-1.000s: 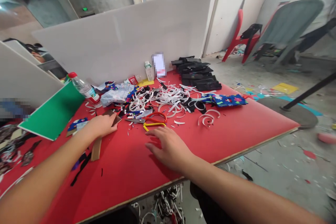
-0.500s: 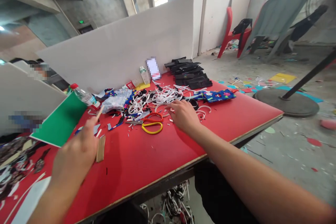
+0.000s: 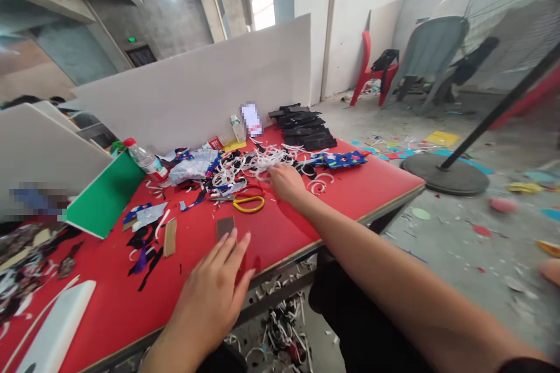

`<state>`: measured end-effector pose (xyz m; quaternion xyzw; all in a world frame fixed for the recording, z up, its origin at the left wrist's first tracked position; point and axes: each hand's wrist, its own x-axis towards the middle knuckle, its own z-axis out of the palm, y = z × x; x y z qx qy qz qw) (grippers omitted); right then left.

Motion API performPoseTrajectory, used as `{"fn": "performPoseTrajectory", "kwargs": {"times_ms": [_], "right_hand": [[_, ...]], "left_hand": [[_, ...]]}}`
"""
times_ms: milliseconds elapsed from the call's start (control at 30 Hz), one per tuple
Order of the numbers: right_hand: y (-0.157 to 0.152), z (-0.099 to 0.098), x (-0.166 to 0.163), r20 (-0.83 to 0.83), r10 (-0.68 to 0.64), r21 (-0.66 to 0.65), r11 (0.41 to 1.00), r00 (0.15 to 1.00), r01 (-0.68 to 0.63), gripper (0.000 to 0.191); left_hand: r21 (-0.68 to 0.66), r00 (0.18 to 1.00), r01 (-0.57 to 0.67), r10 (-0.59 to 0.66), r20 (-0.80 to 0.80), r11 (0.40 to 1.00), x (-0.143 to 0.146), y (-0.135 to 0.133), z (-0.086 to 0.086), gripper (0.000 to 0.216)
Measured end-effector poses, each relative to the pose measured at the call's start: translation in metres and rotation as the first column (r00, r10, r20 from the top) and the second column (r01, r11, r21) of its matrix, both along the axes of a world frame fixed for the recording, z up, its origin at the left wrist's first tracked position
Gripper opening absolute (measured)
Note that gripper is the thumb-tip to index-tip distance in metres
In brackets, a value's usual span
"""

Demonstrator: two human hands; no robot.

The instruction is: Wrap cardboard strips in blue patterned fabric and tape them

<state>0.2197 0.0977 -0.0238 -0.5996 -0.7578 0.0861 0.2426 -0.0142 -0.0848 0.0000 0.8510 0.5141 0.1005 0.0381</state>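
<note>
My left hand [image 3: 214, 282] is over the near part of the red table [image 3: 245, 245], its fingers stretched out and slightly spread. Just beyond its fingertips lies a small flat dark-brown piece [image 3: 226, 226], partly covered by them. At the near edge of a heap of thin white strips [image 3: 273, 157] is my right hand [image 3: 286, 182]. Its fingers bend away from me into the strips, so I cannot see what they hold, if anything. Left of it lie scissors [image 3: 249, 204] with one red and one yellow handle loop.
Patterned blue fabric [image 3: 345, 159] and a stack of black pieces [image 3: 304, 127] lie behind the right hand. To the left stand a plastic bottle [image 3: 149, 162] and a green board [image 3: 102, 198]. Tan strips [image 3: 170, 238] lie nearby. A white partition [image 3: 210, 76] closes the back.
My left hand has moved right and nearer to me, from the tan strips to the dark-brown piece, its fingers now stretched. My right hand stays at the heap. The view has shifted slightly.
</note>
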Motion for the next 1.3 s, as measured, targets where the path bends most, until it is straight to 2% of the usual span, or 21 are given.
{"fn": "performPoseTrajectory", "kwargs": {"times_ms": [67,100,133,200,300,400,433,500,600,667,733,800,900,967,1033,1067,1167,1233,1300], "right_hand": [[-0.008,0.013,-0.009,-0.051,-0.014,0.047,0.999,0.999,0.017,0.03],[-0.015,0.018,-0.015,-0.081,-0.002,0.075,0.997,0.997,0.009,0.024],[-0.024,0.021,-0.022,-0.112,0.025,0.102,0.995,0.993,-0.014,0.021],[-0.044,0.021,-0.037,-0.165,0.119,0.145,0.985,0.979,-0.096,0.017],[-0.071,0.006,-0.053,-0.225,0.27,0.174,0.957,0.936,-0.234,0.016],[-0.086,-0.015,-0.065,-0.246,0.431,0.178,0.9,0.868,-0.397,0.017],[-0.088,-0.021,-0.069,-0.245,0.481,0.18,0.876,0.842,-0.448,0.017],[-0.09,-0.029,-0.074,-0.234,0.551,0.188,0.834,0.801,-0.519,0.019],[-0.091,-0.035,-0.08,-0.216,0.564,0.206,0.824,0.797,-0.527,0.017],[-0.092,-0.035,-0.082,-0.232,0.546,0.269,0.831,0.805,-0.487,0.015],[-0.094,-0.033,-0.083,-0.253,0.562,0.366,0.809,0.788,-0.46,0.022],[-0.096,-0.032,-0.083,-0.253,0.612,0.443,0.762,0.75,-0.472,0.032],[-0.097,-0.032,-0.083,-0.27,0.656,0.481,0.726,0.705,-0.492,0.032],[-0.097,-0.033,-0.081,-0.329,0.649,0.476,0.741,0.686,-0.474,0.029],[-0.095,-0.035,-0.08,-0.39,0.626,0.455,0.769,0.675,-0.449,0.031],[-0.094,-0.036,-0.079,-0.42,0.602,0.442,0.789,0.679,-0.426,0.032],[-0.091,-0.036,-0.076,-0.506,0.501,0.391,0.859,0.702,-0.331,0.03],[-0.088,-0.034,-0.074,-0.535,0.465,0.369,0.88,0.705,-0.301,0.028],[-0.087,-0.032,-0.071,-0.523,0.483,0.37,0.871,0.702,-0.324,0.029]], "left_hand": [[0.006,0.966,-0.021,0.019,0.259,1.0,0.016,0.005,0.011,0.05],[-0.006,0.919,-0.05,0.049,0.392,0.999,0.022,0.007,0.013,0.047],[-0.046,0.845,-0.102,0.11,0.522,0.994,0.025,0.011,0.014,0.045],[-0.161,0.62,-0.191,0.246,0.745,0.968,0.023,0.019,0.008,0.045],[-0.329,0.269,-0.276,0.402,0.875,0.903,0.006,0.035,-0.01,0.053],[-0.422,0.076,-0.278,0.458,0.886,0.863,-0.012,0.048,-0.027,0.055],[-0.441,0.035,-0.27,0.466,0.884,0.856,-0.016,0.05,-0.03,0.051],[-0.455,0.013,-0.273,0.476,0.879,0.848,-0.021,0.052,-0.035,0.044],[-0.419,0.065,-0.309,0.458,0.886,0.854,-0.022,0.051,-0.035,0.033],[-0.381,0.073,-0.332,0.426,0.902,0.863,-0.02,0.048,-0.033,0.029],[-0.375,0.019,-0.319,0.402,0.916,0.87,-0.015,0.044,-0.032,0.028],[-0.409,-0.065,-0.254,0.406,0.912,0.877,-0.009,0.041,-0.032,0.029],[-0.464,-0.139,-0.16,0.445,0.884,0.871,-0.001,0.037,-0.033,0.028],[-0.47,-0.127,-0.137,0.455,0.881,0.872,0.001,0.035,-0.035,0.027],[-0.428,-0.04,-0.162,0.428,0.903,0.889,-0.001,0.033,-0.036,0.023],[-0.384,0.041,-0.199,0.4,0.916,0.901,-0.002,0.033,-0.037,0.02],[-0.182,0.359,-0.343,0.307,0.881,0.922,-0.009,0.032,-0.04,0.011],[-0.023,0.484,-0.423,0.248,0.839,0.906,-0.012,0.032,-0.042,0.009],[0.153,0.561,-0.493,0.179,0.808,0.857,-0.014,0.033,-0.044,0.022]]}}
